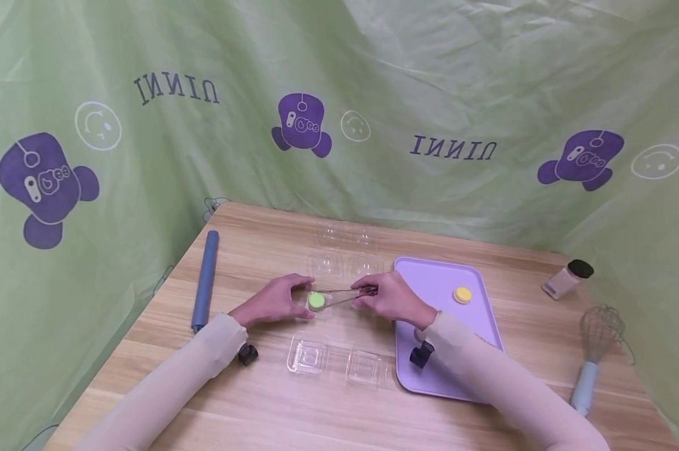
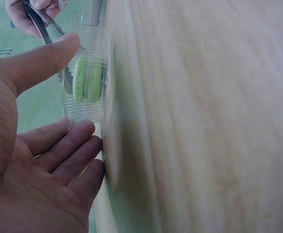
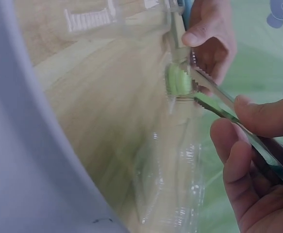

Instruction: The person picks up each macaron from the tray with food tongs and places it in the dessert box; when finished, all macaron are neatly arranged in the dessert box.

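A pale green macaron [image 1: 316,301] lies flat in a small clear plastic box [image 2: 85,114]. My left hand [image 1: 275,300] holds the box at its left end, thumb on one side and fingers on the other. From the right, my right hand [image 1: 393,297] grips a pair of metal tongs [image 3: 224,115] between thumb and fingers. The tongs' serrated tips are spread apart at the macaron's two sides; whether they touch it I cannot tell. A yellow macaron [image 1: 461,295] lies on the purple tray [image 1: 430,275], to the right of my right hand.
Clear domed plastic pieces [image 1: 326,262] stand behind the hands, and clear square ones [image 1: 307,356] in front. A blue rolling pin [image 1: 205,279] lies at the left. On the right are a black-lidded jar [image 1: 565,280] and a whisk [image 1: 593,357]. Green curtain [image 1: 373,62] surrounds the table.
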Tool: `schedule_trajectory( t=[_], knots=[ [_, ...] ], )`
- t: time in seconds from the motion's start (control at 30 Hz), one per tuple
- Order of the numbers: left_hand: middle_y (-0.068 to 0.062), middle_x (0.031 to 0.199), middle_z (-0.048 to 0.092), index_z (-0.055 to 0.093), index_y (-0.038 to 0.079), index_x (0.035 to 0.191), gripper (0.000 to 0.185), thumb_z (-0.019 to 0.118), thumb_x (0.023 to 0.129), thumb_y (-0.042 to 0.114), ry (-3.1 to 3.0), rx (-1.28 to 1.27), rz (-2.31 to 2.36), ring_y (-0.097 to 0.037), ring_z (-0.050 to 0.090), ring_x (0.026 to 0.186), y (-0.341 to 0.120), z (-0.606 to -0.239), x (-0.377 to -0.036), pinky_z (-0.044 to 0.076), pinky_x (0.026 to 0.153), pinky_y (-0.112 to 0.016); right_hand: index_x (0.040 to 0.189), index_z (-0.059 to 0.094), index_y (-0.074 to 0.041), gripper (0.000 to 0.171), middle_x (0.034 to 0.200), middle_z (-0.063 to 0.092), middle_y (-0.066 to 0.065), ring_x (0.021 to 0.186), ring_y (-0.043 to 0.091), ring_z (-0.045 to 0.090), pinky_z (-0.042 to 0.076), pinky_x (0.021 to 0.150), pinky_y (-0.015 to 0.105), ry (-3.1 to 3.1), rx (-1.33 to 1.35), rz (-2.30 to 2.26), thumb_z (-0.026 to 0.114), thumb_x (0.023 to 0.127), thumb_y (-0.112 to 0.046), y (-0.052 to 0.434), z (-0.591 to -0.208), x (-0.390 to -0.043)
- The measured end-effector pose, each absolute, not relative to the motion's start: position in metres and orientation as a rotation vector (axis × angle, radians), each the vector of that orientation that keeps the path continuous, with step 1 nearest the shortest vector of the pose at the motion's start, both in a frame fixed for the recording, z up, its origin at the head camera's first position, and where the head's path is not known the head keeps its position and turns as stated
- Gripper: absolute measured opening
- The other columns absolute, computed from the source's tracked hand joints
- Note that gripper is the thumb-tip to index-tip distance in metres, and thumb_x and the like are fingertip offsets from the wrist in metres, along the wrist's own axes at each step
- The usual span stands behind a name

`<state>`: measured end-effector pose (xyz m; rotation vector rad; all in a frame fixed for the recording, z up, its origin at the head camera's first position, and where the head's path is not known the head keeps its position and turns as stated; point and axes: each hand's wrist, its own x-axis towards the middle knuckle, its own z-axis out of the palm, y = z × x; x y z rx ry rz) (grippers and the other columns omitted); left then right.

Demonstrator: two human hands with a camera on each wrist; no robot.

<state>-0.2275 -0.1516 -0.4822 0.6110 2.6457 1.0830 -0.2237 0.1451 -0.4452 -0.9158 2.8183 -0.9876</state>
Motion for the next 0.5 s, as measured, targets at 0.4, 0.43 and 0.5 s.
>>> schedule_trajectory(
  t=[0.4,0.43,0.5],
  knots=[
    [-0.009,0.147,0.059,0.049,0.010,0.149,0.093,0.091,0.071,0.039,2.649,0.600,1.058,-0.032,0.051,0.140,-0.148,-0.480,-0.224,0.038,0.122,-0.052,0.112,0.077,-0.010,0.027,0.087,0.079,0.014,0.070,0.028,0.074,0.061,0.056,0.031,2.627,-0.549,-1.448,0.080,0.086,-0.013,0.165,-0.420,-0.220],
    [-0.010,0.147,0.058,0.049,0.009,0.149,0.094,0.091,0.071,0.039,2.651,0.598,1.058,-0.032,0.051,0.141,-0.148,-0.479,-0.224,0.037,0.123,-0.051,0.112,0.077,-0.010,0.026,0.088,0.079,0.014,0.070,0.027,0.074,0.061,0.056,0.032,2.621,-0.534,-1.464,0.080,0.086,-0.014,0.167,-0.418,-0.220],
    [-0.011,0.148,0.057,0.048,0.007,0.150,0.095,0.090,0.071,0.041,2.657,0.600,1.058,-0.033,0.050,0.141,-0.148,-0.478,-0.223,0.038,0.123,-0.051,0.113,0.077,-0.011,0.026,0.088,0.079,0.015,0.071,0.027,0.073,0.061,0.056,0.035,2.610,-0.511,-1.490,0.080,0.087,-0.015,0.171,-0.414,-0.220]
  ],
)
